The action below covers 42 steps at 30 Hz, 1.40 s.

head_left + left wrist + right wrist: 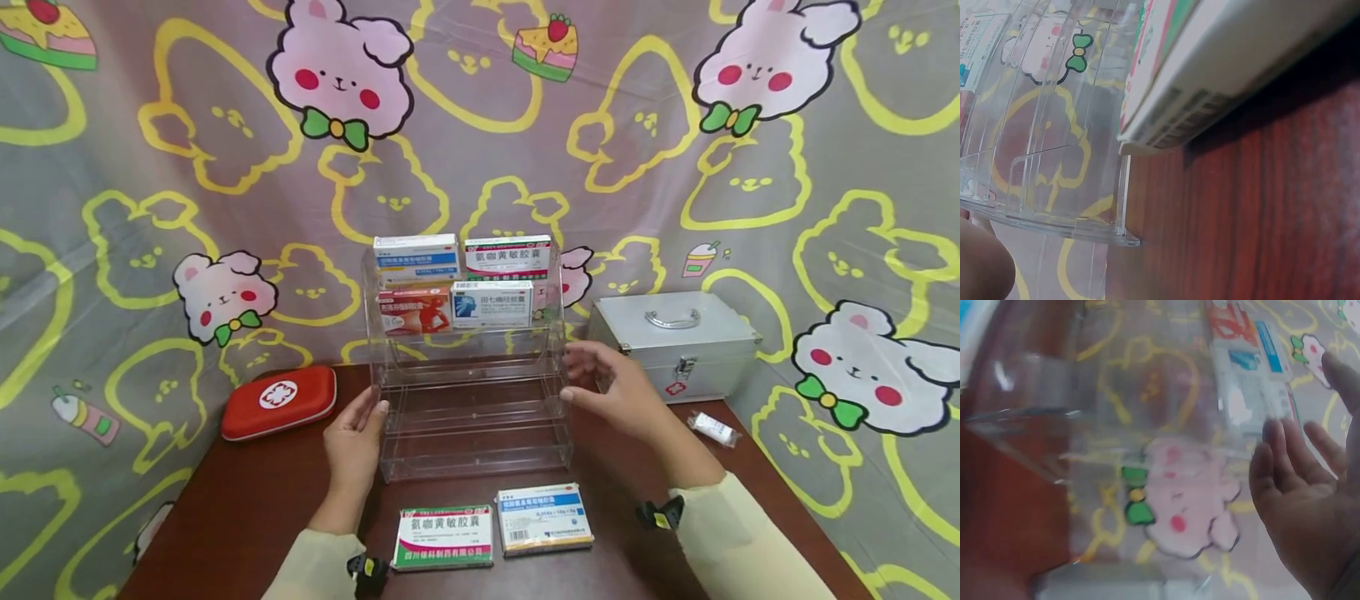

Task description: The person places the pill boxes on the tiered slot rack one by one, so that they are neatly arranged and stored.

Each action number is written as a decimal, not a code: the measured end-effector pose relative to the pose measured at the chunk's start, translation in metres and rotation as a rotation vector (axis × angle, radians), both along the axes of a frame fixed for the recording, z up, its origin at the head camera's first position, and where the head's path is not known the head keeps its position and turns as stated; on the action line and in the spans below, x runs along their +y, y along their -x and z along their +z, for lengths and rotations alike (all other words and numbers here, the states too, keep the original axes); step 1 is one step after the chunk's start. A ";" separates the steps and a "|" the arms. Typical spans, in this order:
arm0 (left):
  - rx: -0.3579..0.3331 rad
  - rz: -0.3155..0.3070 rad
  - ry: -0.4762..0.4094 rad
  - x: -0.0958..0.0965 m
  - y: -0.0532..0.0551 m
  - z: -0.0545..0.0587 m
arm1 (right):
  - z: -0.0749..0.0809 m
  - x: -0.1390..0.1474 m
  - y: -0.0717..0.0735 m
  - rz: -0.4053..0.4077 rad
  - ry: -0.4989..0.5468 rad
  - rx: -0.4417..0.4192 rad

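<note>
A clear plastic tiered rack (474, 417) stands upright on the table. Its upper tiers hold a blue-and-white medicine box (416, 260), a green-and-red capsule box (507, 258), an orange-red medicine box (414, 311) and a white box with a blue picture (492, 305). My left hand (354, 442) is at the rack's left side, fingers loosely bent; contact is hard to make out. At the right side, my right hand (611, 387) has its fingers spread and relaxed, holding nothing. Before the rack lie another green-and-red capsule box (442, 537) and another blue-and-white medicine box (544, 520).
A red zip case (281, 403) lies at the left rear of the table. On the right rear stands a silver metal case (678, 343) with a handle, and a small wrapped white roll (713, 429) is in front of it. A patterned curtain (480, 142) hangs behind.
</note>
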<state>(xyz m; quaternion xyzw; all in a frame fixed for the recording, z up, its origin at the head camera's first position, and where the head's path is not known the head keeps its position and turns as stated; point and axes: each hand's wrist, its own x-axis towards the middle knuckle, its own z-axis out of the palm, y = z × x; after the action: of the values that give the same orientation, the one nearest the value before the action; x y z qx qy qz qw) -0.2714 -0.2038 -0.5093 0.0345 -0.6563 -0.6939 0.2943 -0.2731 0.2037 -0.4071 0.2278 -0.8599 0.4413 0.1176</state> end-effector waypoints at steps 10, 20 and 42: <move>0.001 0.021 0.010 -0.002 0.000 0.004 | -0.090 0.035 -0.041 0.192 -0.055 -0.154; -0.013 0.022 0.003 -0.003 -0.001 0.004 | -0.120 0.034 -0.052 0.276 -0.277 -0.114; -0.024 0.006 -0.009 0.001 -0.002 0.003 | -0.124 0.028 -0.057 0.209 -0.321 -0.218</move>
<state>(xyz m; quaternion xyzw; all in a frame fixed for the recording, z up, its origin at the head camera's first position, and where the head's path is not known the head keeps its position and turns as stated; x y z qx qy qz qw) -0.2692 -0.2024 -0.5061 0.0463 -0.6564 -0.6955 0.2885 -0.2160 0.2321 -0.5310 0.2823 -0.8986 0.3305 -0.0605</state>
